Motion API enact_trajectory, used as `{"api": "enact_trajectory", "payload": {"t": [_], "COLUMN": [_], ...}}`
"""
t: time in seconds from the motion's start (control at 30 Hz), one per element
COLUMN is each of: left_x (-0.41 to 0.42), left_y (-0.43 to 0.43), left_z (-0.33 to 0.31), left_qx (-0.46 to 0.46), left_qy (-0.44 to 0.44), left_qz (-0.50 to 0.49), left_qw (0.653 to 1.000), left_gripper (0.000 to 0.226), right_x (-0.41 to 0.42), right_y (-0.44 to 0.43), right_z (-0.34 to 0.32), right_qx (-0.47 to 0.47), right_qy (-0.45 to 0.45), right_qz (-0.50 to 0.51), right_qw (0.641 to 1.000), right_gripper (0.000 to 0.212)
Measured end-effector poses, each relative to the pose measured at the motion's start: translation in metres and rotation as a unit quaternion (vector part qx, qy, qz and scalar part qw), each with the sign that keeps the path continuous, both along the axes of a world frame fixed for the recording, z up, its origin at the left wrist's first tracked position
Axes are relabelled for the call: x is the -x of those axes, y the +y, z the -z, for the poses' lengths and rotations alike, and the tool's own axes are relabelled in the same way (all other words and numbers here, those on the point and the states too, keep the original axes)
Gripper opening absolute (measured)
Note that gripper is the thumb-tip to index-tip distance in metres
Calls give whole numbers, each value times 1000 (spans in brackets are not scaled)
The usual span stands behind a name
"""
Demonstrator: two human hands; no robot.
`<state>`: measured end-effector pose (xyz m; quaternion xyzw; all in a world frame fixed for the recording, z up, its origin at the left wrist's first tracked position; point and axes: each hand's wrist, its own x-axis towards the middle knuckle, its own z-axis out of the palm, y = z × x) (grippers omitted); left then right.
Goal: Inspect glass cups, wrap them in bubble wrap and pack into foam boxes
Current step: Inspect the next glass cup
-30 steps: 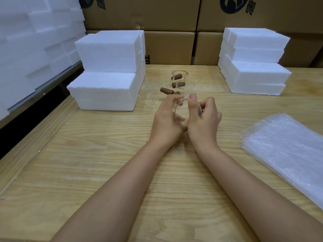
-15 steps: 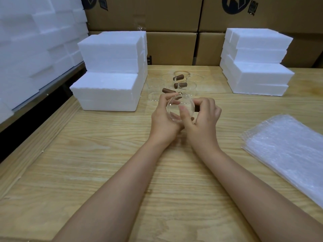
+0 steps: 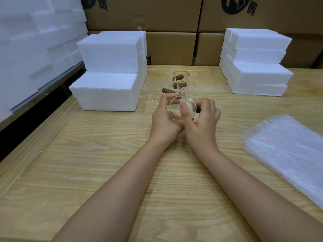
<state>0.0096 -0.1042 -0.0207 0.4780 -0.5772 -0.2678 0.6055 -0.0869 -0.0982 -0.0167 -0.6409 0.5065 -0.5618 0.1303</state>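
Glass cup | between your hands, above desk | left hand and right hand both curled round it

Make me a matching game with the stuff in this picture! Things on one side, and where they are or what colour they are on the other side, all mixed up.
Things:
1. glass cup
2. bubble wrap
3. foam boxes
4. cardboard boxes

Matches:
A. lying flat on the table, at the right
B. brown, stacked behind the table
C. held by the left hand and the right hand
D. white, stacked on the table

Pairs: 1-C, 2-A, 3-D, 4-B.
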Motion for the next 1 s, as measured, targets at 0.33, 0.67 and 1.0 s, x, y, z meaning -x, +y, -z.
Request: {"api": "enact_trajectory", "payload": {"t": [0.33,0.67,1.0], "left_x": [2,1,-3], "left_y": [3,-1,-1], "left_z": [0,3,-1], "left_qx": [24,26,-3], "left_qy": [-29,-64,58], "left_qz": [24,-15,30], "left_qw": [999,997,998], "left_gripper": [67,60,71], "right_x": [-1,-6,10], "right_y": [0,7,-1], "right_z": [-3,-8,-5], "right_qx": [2,-69,19], "right_qy": [-56,-60,-29], "right_qz": [42,24,-82], "right_qw": [998,996,996], "right_gripper": [26,61,48]}}
